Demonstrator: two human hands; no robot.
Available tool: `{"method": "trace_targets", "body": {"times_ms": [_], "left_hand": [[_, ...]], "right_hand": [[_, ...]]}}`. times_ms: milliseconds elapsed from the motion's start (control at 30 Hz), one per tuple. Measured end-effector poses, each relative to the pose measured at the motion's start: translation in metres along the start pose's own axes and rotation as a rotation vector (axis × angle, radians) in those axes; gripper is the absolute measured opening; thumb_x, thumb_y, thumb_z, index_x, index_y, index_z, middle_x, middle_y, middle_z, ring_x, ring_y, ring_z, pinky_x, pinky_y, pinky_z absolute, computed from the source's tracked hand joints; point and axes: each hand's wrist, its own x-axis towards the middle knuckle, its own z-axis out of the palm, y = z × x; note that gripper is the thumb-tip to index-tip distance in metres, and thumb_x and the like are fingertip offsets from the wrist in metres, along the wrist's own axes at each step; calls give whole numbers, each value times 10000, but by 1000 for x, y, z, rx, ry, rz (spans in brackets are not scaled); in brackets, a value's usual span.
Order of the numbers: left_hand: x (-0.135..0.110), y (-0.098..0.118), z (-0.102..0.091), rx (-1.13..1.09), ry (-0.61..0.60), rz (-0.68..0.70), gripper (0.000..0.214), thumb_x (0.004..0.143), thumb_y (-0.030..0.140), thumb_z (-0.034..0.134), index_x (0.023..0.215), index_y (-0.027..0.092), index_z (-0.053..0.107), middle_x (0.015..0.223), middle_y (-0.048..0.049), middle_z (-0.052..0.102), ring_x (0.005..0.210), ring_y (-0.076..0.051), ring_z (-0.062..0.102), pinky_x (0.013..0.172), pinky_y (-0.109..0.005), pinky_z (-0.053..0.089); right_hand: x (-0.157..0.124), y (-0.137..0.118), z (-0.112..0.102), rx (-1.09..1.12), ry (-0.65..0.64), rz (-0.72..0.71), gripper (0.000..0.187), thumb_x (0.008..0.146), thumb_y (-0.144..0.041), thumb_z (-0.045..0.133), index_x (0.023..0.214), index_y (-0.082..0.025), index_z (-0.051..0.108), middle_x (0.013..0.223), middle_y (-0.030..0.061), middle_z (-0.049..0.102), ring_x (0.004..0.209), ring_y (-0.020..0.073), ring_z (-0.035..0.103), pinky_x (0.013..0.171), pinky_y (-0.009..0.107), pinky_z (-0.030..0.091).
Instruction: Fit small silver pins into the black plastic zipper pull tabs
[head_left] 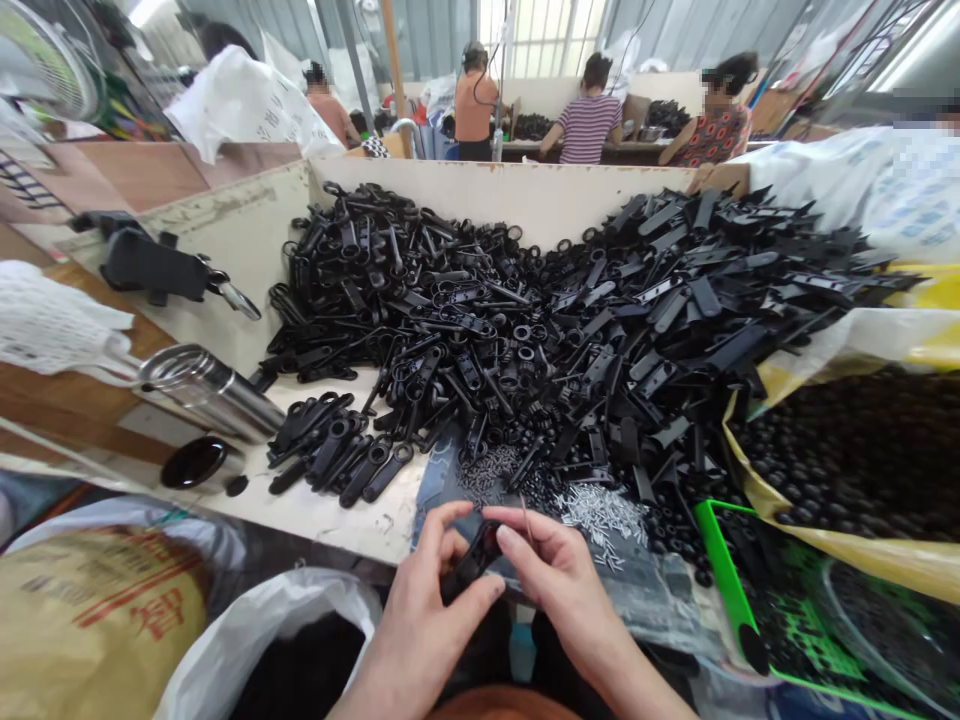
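Black plastic puller pinched between both hands, near the bench edge.
Left hand and right hand are half-closed on it; a slipped pinch could drop it among the loose pins just beyond.

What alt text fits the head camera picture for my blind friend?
A person's left hand and right hand hold a small black plastic part above a big heap of black plastic pieces in a pale-walled bin. Other people work beyond.

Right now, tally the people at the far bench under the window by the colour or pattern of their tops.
Orange top: 1
Striped purple-and-white top: 1
Red floral top: 1
Total: 3
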Motion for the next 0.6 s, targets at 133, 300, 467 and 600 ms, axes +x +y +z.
{"method": "trace_targets", "body": {"times_ms": [133,300,467,600], "left_hand": [[3,3,0,-368,-296,-262,487,869,467,636,1226,159,515,644,52,600,461,-110,542,507,-240,425],[-3,5,-2,-602,-389,-401,894,897,472,620,1548,71,157,619,37,648,452,-82,506,589,-227,417],[-6,3,-3,-663,-361,-490,994,871,496,655,1575,71,96,615,45,616,437,-62,346,491,-203,262],[-6,4,-2,-683,-357,-509,1008,854,506,675,1563,48,123,597,51,589,456,-66,314,483,-202,238]], "right_hand": [[7,-6,-2,-59,-30,-64,389,877,-550,710,1070,-227,805,761,11,613,622,125,515,543,220,448],[11,-8,-3,-137,-145,-126,361,941,-544,630,1080,-257,801,925,31,574,789,162,596,658,255,525],[12,-5,-9,-225,-233,-104,386,953,-519,621,1192,-246,754,891,15,576,757,153,549,653,258,470],[13,-5,-16,-369,-240,-181,375,952,-458,637,1228,-225,741,829,-5,540,721,145,497,660,271,423]]}}
